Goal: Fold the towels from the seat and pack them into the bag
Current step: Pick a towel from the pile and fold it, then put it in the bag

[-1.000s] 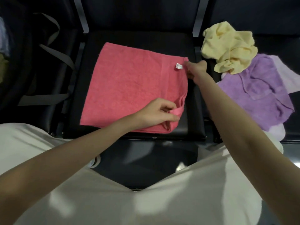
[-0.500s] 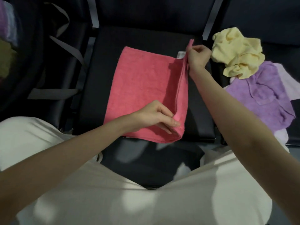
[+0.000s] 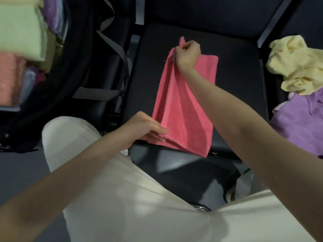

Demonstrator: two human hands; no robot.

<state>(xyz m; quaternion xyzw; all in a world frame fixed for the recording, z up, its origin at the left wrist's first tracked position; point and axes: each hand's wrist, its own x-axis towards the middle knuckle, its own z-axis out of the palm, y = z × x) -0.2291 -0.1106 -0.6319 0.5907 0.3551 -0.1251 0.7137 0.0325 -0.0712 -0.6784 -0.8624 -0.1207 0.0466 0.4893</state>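
Person, seen from the head camera looking down.
Arms: both bare from the frame edge to the wrist; no sleeves, watch, bracelets or rings show.
Left hand (image 3: 145,128): bare, no glove.
Right hand (image 3: 187,54): bare, no glove.
Legs: cream-white trousers (image 3: 132,206), plain, loose-fitting, soft folds over the thighs, without print or visible seams.
Footwear: a pale rounded shape (image 3: 230,195) low between the knees, possibly the toe of a light shoe; too dim to confirm.
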